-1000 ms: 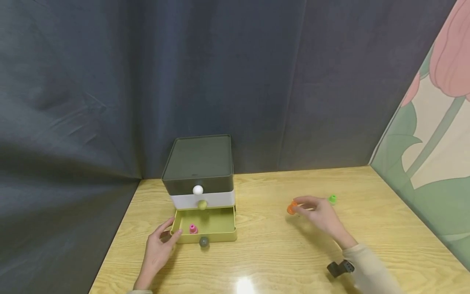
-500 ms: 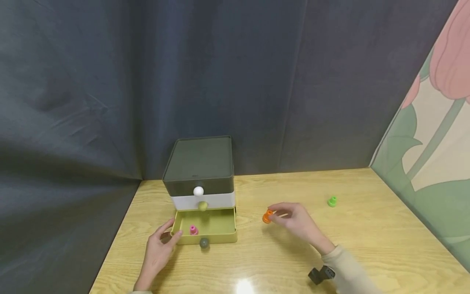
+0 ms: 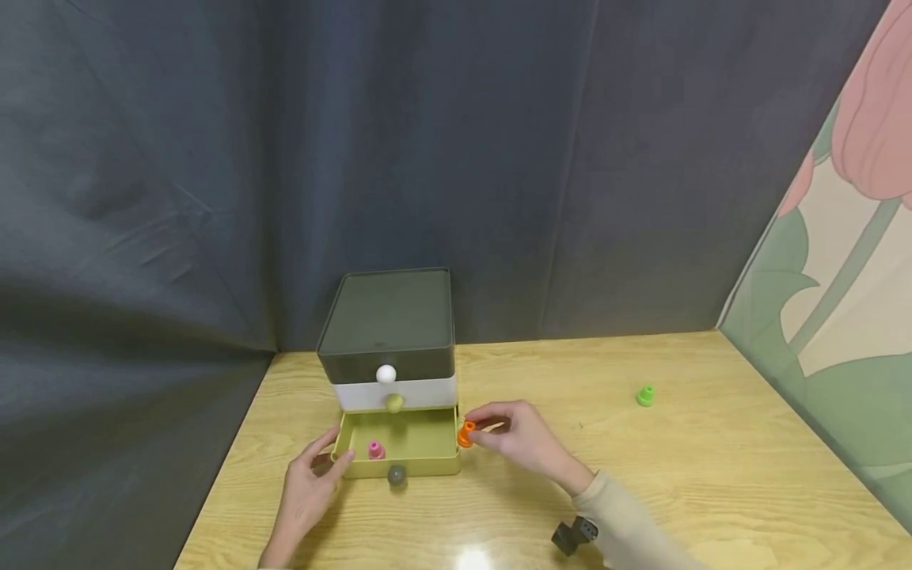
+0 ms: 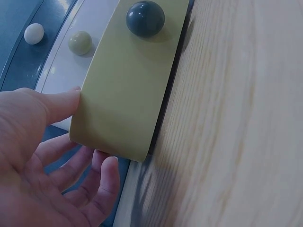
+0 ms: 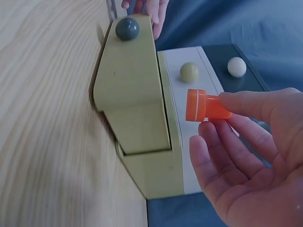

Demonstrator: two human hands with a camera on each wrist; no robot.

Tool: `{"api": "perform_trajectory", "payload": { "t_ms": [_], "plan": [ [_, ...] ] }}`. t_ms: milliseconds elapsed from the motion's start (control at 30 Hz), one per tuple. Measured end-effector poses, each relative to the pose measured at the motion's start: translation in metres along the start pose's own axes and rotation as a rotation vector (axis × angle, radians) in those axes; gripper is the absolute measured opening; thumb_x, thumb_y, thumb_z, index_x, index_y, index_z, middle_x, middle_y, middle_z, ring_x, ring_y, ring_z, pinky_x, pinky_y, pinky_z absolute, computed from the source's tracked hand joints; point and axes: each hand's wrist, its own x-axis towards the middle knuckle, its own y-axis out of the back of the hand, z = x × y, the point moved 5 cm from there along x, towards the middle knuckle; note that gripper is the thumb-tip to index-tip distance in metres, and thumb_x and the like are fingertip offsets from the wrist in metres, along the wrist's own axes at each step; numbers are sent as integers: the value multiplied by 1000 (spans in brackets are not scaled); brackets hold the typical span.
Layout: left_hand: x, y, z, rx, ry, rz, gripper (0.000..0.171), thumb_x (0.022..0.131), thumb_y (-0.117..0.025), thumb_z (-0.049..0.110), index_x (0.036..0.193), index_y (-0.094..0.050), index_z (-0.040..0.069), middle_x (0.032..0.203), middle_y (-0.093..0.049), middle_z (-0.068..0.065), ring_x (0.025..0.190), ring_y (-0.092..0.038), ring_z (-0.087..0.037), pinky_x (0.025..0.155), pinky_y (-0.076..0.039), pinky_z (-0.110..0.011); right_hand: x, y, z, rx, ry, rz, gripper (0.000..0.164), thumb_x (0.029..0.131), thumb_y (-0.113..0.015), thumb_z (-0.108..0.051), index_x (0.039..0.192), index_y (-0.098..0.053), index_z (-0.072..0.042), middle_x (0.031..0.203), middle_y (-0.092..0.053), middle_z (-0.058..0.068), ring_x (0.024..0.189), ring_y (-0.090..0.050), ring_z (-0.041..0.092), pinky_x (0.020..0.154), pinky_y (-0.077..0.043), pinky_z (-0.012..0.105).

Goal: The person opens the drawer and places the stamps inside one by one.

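Note:
Between thumb and fingers, my right hand point(image 3: 523, 441) pinches a small orange stepped plastic piece point(image 5: 203, 105), wide at one end and narrower at the other. It is just right of the pulled-out green bottom drawer point(image 3: 427, 469), near that drawer's right wall. My left hand point(image 3: 305, 492) grips the drawer's left front corner, thumb over the top edge and fingers along the outer side point(image 4: 90, 170). Inside the drawer, toward the left, stands a similar pink piece point(image 3: 376, 450). Another such piece, light green point(image 3: 645, 396), stands on the table at the right.
The drawer belongs to a three-tier cabinet point(image 3: 388, 313) with a dark top drawer and a white middle one point(image 3: 427, 391), both closed. Round knobs stick out in front, such as the dark knob point(image 3: 396, 475). A dark curtain point(image 3: 499, 158) hangs behind the wooden table point(image 3: 698, 475).
My right hand has carried the orange piece leftward across the table, from near the green piece to the drawer's right side. My left hand has kept its place on the drawer.

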Motion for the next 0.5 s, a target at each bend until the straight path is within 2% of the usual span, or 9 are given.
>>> {"api": "perform_trajectory", "payload": {
  "t_ms": [133, 267, 500],
  "plan": [
    [-1, 0, -1, 6, 2, -2, 60, 98, -79, 19, 151, -57, 0, 151, -59, -26, 118, -65, -32, 77, -55, -19, 7, -13, -2, 26, -7, -22, 30, 93, -80, -9, 118, -76, 8, 109, -79, 21, 92, -79, 33, 77, -60, 18],
    [-1, 0, -2, 11, 9, -2, 59, 98, -78, 19, 151, -58, 2, 152, -59, -24, 121, -64, -35, 79, -54, -18, 14, -21, -4, 11, -13, -31, 30, 93, -81, -12, 117, -77, 5, 108, -80, 18, 90, -79, 29, 77, -61, 19],
    [-1, 1, -1, 16, -7, 7, 60, 98, -79, 20, 151, -57, 1, 150, -60, -24, 118, -65, -32, 80, -54, -18, 28, -37, -12, -17, -5, -56, 25, 92, -79, -8, 115, -79, 3, 102, -80, 14, 90, -77, 28, 75, -61, 19]
  ]
}}
